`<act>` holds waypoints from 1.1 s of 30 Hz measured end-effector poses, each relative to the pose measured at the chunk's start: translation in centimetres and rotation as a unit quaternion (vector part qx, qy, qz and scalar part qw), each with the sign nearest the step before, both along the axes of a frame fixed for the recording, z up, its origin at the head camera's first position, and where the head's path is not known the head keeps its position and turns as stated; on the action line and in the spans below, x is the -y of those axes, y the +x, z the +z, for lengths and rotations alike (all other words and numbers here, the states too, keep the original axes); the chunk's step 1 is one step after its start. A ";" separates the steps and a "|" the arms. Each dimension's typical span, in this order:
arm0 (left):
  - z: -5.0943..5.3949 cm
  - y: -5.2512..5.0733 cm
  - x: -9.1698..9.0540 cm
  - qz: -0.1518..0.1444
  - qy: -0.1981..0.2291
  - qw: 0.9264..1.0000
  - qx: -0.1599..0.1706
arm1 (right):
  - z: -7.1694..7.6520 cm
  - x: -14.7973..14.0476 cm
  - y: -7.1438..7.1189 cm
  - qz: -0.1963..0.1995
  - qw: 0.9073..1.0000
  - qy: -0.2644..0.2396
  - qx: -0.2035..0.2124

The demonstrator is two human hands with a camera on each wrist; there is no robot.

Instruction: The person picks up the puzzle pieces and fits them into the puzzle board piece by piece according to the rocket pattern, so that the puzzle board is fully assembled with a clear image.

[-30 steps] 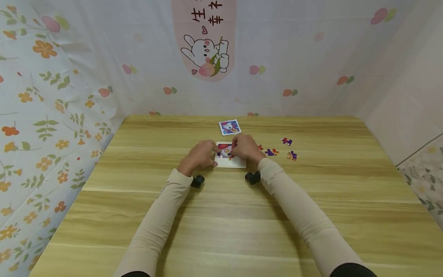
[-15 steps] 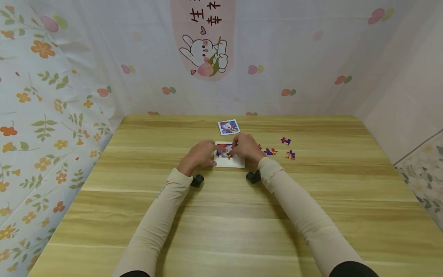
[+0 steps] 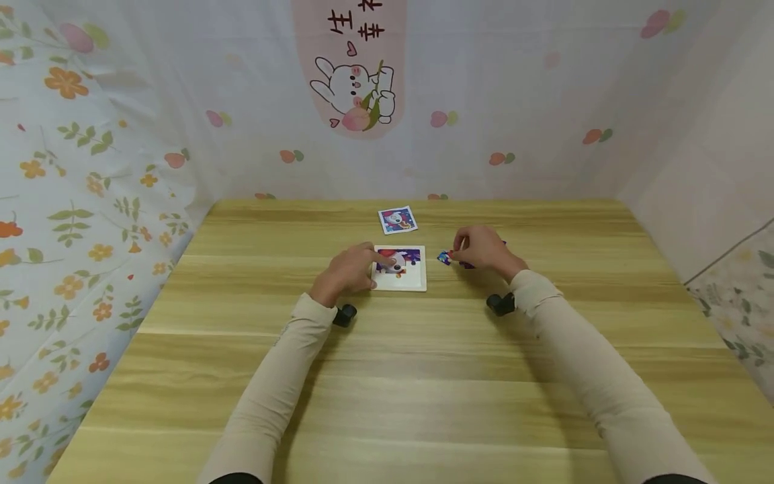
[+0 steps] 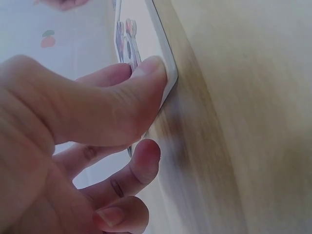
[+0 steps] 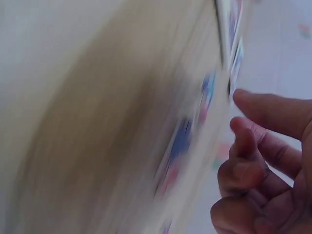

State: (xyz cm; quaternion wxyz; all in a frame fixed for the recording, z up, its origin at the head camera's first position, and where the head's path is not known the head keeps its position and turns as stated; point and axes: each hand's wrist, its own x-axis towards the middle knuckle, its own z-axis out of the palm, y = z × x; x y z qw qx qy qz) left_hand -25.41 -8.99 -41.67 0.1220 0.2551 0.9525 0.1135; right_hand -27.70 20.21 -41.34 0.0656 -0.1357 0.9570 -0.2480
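In the head view, the left hand (image 3: pixel 347 270) rests on the left side of a white-framed jigsaw puzzle (image 3: pixel 414 282). Its index finger lies on the partly filled picture, and its thumb touches the near-left part of the frame. The left wrist view shows that thumb (image 4: pixel 146 83) on the white rim, with the other fingers loosely bent off it. To the right of the frame, the right hand (image 3: pixel 484 249) hovers over loose puzzle pieces and partly hides them. A blue piece (image 3: pixel 444 257) shows by its fingertips. The right wrist view has nothing between its thumb and fingers.
A small square picture card (image 3: pixel 398 220) of a white cartoon animal lies behind the puzzle. The wooden table (image 3: pixel 411 390) ends at a patterned cloth backdrop (image 3: pixel 459 81). Black wrist cameras hang under both wrists.
The right hand has left the puzzle and moved right to the loose pieces, uncovering purple pieces in the frame's upper right. The left hand stays at the frame, its index finger reaching further onto the picture.
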 end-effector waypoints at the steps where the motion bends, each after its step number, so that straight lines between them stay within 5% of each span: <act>1: 0.1 0.0 0.0 -0.001 -0.001 1.000 -0.001 | 0.1 -0.9 -0.1 -0.002 1.000 -0.001 0.001; 11: 0.4 0.0 -0.1 0.002 0.004 1.000 0.003 | -0.8 -8.1 0.0 -0.079 0.997 0.016 0.017; 20: 0.5 0.0 -0.2 0.008 0.001 1.000 0.010 | -1.2 -8.5 0.2 -0.102 0.995 0.012 0.011; 33: 0.3 0.1 -0.1 0.014 0.008 1.000 0.013 | -1.8 -8.8 -1.0 -0.129 0.990 -0.055 0.009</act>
